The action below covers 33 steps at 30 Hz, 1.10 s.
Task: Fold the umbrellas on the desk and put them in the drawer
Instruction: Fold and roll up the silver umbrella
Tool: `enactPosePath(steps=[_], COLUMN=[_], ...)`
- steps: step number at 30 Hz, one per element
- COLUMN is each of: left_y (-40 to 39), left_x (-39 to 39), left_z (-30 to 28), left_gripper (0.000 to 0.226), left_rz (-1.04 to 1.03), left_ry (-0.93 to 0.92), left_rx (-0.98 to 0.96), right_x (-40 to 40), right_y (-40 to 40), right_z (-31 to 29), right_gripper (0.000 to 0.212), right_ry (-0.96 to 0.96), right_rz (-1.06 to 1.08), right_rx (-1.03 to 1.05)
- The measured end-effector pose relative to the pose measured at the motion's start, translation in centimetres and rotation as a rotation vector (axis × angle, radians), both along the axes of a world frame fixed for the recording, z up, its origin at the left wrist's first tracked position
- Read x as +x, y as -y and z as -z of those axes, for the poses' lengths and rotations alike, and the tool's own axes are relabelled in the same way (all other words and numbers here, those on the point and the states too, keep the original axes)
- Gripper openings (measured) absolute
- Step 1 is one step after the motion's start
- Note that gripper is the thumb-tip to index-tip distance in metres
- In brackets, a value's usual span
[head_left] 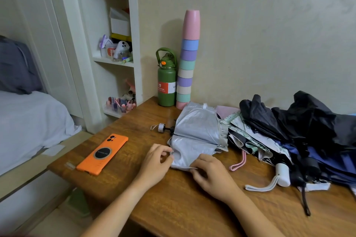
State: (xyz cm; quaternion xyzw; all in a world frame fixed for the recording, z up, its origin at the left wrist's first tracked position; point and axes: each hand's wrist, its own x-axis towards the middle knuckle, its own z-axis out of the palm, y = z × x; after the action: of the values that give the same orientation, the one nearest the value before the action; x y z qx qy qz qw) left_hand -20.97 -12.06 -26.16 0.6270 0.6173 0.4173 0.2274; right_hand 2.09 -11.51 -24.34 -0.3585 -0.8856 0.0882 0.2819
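Pinching the silver umbrella (196, 132)'s near hem with both left hand (157, 161) and right hand (210, 174), we see its shaft running left-right across the desk (173, 208), handle left.

Two bare forearms, no sleeves, hands (156, 161) unadorned, no gloves

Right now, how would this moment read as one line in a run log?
stage: folding silver umbrella | left hand: pinching canopy edge | right hand: pinching canopy edge | other umbrellas: piled, unfolded
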Motion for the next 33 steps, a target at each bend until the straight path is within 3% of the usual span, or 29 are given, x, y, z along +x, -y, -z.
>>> enactPosePath(steps=[3,9,16,21,25,30,33], left_y=[-0.2,0.1,0.3,0.8,0.4,0.6,0.7], left_x=[0.1,0.2,0.4,0.0,0.2,0.1,-0.1], left_z=[-0.1,-0.2,-0.6,-1.0,-0.6,-0.6,-0.6], left_gripper=[0.022,0.032,0.003,0.022,0.029,0.014,0.022], left_rz=[-0.067,0.005,0.021,0.142,0.063,0.12,0.168], left_ry=[0.014,0.0,0.028,0.125,0.116,0.071,0.072], left_rx=[0.009,0.092,0.07,0.032,-0.031,0.059,0.062], right_x=[0.0,0.0,0.0,0.1,0.0,0.1,-0.1], right_y=[0.4,0.2,0.1,0.0,0.3,0.5,0.7], right_z=[-0.6,-0.5,-0.1,-0.1,-0.2,-0.4,-0.6], right_gripper=[0.003,0.017,0.013,0.013,0.012,0.012,0.012], right_ry=[-0.127,-0.102,-0.056,-0.054,-0.056,-0.05,-0.057], right_rz=[0.003,-0.042,-0.084,-0.059,-0.044,-0.046,-0.063], right_rx=[0.003,-0.104,-0.14,-0.131,-0.118,-0.106,-0.099])
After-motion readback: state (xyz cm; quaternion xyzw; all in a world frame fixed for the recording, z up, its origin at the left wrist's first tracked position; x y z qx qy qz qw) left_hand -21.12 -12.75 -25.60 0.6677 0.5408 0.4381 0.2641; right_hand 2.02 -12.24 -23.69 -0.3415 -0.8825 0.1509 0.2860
